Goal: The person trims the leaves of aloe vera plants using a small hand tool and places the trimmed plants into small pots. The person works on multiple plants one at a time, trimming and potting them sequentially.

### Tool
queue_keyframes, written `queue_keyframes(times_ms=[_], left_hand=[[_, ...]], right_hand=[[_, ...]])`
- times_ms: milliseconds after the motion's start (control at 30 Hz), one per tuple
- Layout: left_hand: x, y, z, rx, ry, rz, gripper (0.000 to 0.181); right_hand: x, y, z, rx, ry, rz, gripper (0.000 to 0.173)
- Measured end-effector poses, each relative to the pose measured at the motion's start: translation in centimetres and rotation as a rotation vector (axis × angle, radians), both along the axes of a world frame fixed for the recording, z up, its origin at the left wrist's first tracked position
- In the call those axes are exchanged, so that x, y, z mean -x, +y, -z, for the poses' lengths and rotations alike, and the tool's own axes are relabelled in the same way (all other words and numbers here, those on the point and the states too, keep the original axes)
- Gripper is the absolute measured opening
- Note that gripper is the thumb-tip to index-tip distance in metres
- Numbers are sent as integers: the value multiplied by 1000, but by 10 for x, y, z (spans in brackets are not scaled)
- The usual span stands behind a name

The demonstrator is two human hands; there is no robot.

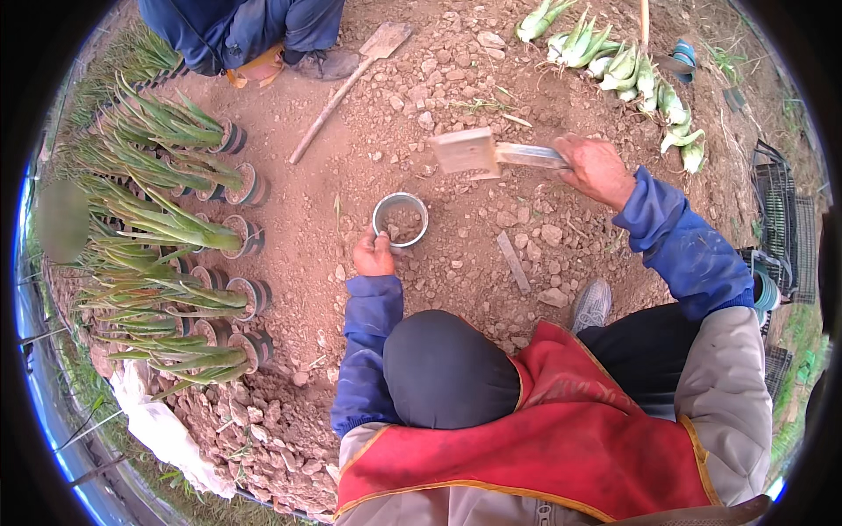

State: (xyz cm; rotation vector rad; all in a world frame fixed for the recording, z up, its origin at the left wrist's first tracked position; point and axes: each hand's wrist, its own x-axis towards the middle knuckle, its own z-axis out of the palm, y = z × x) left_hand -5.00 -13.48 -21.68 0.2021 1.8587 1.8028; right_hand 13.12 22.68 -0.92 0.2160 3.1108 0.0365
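Observation:
My left hand [375, 253] grips the near left rim of a round plant pot [426, 227], which has some soil and clods inside. Up and to the right, my right hand [597, 169] is closed on the handle of a small hand shovel [464, 150]. The shovel's soil-dusted metal blade points left, above the ground and beyond the pot. Bare aloe-like plants [621, 69] with pale bases lie in a curved row at the upper right. At the left, potted aloe-like plants [197, 233] stand in rows, their leaves leaning left.
Another person's legs [243, 33] are at the upper left. Near them a second shovel [335, 98] lies on stony soil. A flat strip [513, 263] lies by my shoe [592, 306]. Black plastic crates [776, 217] and stacked pots [766, 292] stand at the right; a white sack [161, 427] lies lower left.

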Motion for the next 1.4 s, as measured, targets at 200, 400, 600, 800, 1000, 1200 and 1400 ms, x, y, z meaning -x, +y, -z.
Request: queue_keyframes(times_ms=[200,400,600,800,1000,1200,1400], left_hand=[[-4,18,0,16,-21,-29,21],[15,3,-2,75,-47,132,39],[35,-3,-26,118,124,1,58],[67,25,-116,51,383,-77,50],[58,98,-250,-68,663,-57,38],[-38,166,-337,-352,621,63,37],[-98,177,-313,-494,219,239,58]], right_hand=[[-47,41,49,251,-360,298,40],[-65,43,101,222,-323,350,33],[-62,98,41,82,-181,378,25],[-113,183,-91,41,51,551,33],[-174,260,-98,691,438,1023,39],[-134,264,-26,424,389,945,65],[-96,260,13,555,527,1148,101]])
